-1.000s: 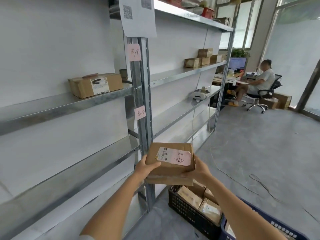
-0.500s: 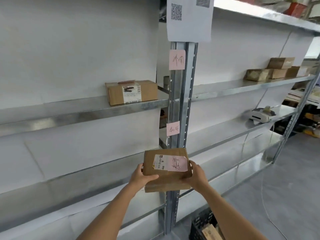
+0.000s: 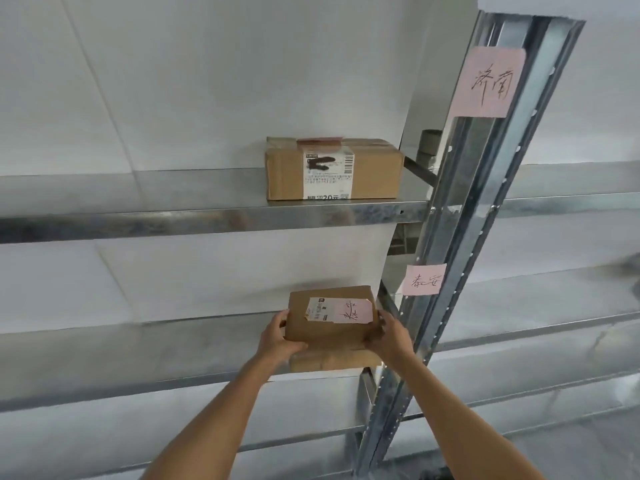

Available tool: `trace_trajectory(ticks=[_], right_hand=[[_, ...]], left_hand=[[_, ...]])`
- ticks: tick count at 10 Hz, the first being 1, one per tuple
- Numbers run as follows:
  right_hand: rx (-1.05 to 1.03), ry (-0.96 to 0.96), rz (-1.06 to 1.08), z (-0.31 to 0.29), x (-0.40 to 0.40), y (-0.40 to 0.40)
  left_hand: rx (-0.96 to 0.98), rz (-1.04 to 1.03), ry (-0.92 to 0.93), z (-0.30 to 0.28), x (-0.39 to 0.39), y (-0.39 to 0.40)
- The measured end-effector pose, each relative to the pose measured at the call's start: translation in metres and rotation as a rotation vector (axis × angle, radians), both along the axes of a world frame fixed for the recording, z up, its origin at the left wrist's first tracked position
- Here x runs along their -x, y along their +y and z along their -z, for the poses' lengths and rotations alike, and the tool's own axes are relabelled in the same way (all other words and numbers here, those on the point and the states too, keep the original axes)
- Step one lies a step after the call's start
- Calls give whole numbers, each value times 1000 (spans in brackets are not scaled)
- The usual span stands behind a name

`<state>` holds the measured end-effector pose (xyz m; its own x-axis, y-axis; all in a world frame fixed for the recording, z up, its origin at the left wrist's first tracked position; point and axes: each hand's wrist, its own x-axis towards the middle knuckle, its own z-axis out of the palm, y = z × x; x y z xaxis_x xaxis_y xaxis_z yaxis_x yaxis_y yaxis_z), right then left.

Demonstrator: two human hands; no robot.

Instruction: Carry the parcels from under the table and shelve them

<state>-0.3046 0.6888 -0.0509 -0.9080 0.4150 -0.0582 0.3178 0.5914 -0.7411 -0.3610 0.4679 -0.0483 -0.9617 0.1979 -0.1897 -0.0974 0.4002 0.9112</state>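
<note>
1. Both hands hold one parcel (image 3: 330,323), a flat brown cardboard box, at about 6 o'clock from the middle of the view.
2. The left hand (image 3: 278,337) clasps the box's left edge, thumb on top and fingers underneath.
3. The right hand (image 3: 388,336) clasps the right edge the same way, thumb lying over the near right corner.
4. The parcel's top carries a white label (image 3: 320,308) with a pink note (image 3: 353,311) overlapping it at 3 o'clock; the note has handwriting on it.
5. The parcel sits over the lower shelf (image 3: 156,344), its near end past the shelf's front lip; whether it rests on the shelf cannot be told.
6. At 12 o'clock from it, a second box (image 3: 374,174) stands on the upper shelf (image 3: 173,220), its printed label facing out.
7. At 3 o'clock from the parcel rises a metal post (image 3: 460,237), just beside the right hand.
8. The post bears a small pink tag (image 3: 423,284) level with the lower bay and a larger pink tag (image 3: 486,83) at 1 o'clock from the second box.
</note>
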Motion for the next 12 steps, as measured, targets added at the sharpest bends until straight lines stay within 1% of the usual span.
trace_trajectory(ticks=[2,3,4,5,7,8,9,10,11,12], right_hand=[[35,21,8,7,42,3],[47,-10,12,15,58,5],[34,-65,-7,31,65,8],[21,-100,-17,46,65,11],[35,-108,-34,54,67,13],[46,-146,-43,51,66,13],[0,-196,-75,46,63,17],[-36,-221,-83,36,52,21],[-51,-212,-134,31,39,23],[-3,-200,-185,24,23,23]], left_hand=[[-52,-85,27,3,27,8],[-63,-126,16,9,37,14],[-25,-140,-22,22,38,21],[10,-152,-37,33,36,26],[48,-157,-29,34,38,26],[70,-147,-29,33,35,28],[78,-136,-25,30,31,28],[134,-114,-1,25,23,26],[184,-56,20,22,10,23],[225,-15,53,18,-10,21]])
